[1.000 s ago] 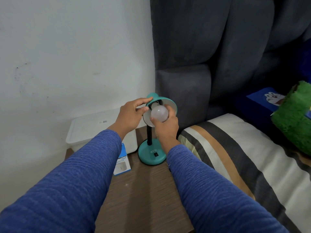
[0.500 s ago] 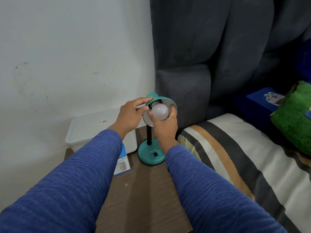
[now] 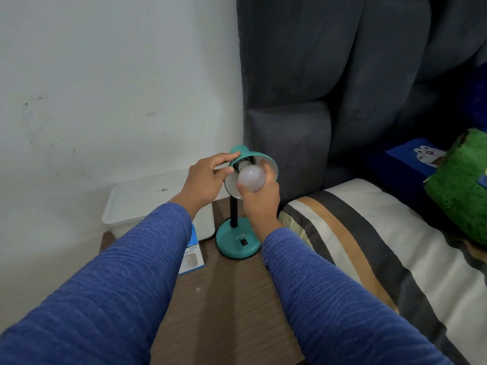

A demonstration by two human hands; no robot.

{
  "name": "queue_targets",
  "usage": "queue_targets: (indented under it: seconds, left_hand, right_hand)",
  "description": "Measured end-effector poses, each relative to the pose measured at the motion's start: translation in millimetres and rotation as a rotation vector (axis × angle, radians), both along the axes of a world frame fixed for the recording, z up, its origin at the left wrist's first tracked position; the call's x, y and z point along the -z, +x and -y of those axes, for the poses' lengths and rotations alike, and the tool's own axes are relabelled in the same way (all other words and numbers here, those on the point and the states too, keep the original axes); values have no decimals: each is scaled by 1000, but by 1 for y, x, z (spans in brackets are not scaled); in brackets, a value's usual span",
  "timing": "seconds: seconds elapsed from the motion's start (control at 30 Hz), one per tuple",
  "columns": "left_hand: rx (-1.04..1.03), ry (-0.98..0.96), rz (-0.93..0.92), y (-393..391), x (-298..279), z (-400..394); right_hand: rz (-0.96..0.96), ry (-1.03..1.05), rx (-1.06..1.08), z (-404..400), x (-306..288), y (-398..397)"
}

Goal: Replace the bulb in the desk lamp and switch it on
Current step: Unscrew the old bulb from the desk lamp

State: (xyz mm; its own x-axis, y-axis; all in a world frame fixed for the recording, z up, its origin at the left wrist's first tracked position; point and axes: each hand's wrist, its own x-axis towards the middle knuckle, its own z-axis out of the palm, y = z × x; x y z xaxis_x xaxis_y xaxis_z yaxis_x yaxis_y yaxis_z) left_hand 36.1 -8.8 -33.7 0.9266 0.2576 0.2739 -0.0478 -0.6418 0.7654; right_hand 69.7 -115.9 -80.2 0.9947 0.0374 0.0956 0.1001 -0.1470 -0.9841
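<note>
A person in blue sleeves is working at a small teal desk lamp (image 3: pixel 238 233) that is standing on a brown wooden bedside table (image 3: pixel 229 312), seen from above through a head-worn camera. The right hand (image 3: pixel 259 197) is cupping a frosted white bulb (image 3: pixel 251 178) from its five o'clock side, fingers wrapping round the globe while the bulb's neck is pointing toward eleven o'clock into the socket inside the lamp shade (image 3: pixel 259 162). The left hand (image 3: pixel 205 177) is pinching the shade's teal cap at nine o'clock of the bulb, steadying it. Whether the bulb is being screwed in or out cannot be told. The bulb is probably light, smooth and somewhat slippery, and likely breakable, so the broad grip round its widest part seems wise, with gentle twisting rather than squeezing. The shade is sitting on a thin black neck, which probably flexes, so bracing it matters. A black rocker switch (image 3: pixel 244 242) is showing on the round base at six o'clock of the bulb. A blue and white bulb box (image 3: pixel 191 255) is lying on the table at seven o'clock of the lamp, beside a white plastic container (image 3: pixel 158 204).
</note>
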Motion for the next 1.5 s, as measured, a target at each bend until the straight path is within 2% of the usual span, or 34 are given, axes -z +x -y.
queue_targets:
  seconds: [0.1,0.23,0.37,0.5,0.67,1.1,1.23,1.5]
  left_hand:
    - [-7,6,2,0,-1,0]
    - [-3,-5,-1,1,-1,0]
    - [-1,5,0,1,-1,-1]
    - [-1,-7,-3,1,-1,-2]
    - [-3,6,-1,1,-1,0]
    - [-5,-7,4,1,-1,0]
    - [-4,2,10,1,-1,0]
    - [-17,1,6,0,-1,0]
  right_hand:
    - [-39,45,11,0,1,-1]
    - [20,27,-5,0,1,-2]
    - [-73,100,-21,-2,-4,-3]
    - [-12,17,-23,-1,-3,-2]
    - [-12,49,-20,2,-4,-3]
    - [76,-28,-7,2,-7,-2]
    - [5,-64,-10,6,-6,1]
    - [18,-100,-49,10,-7,1]
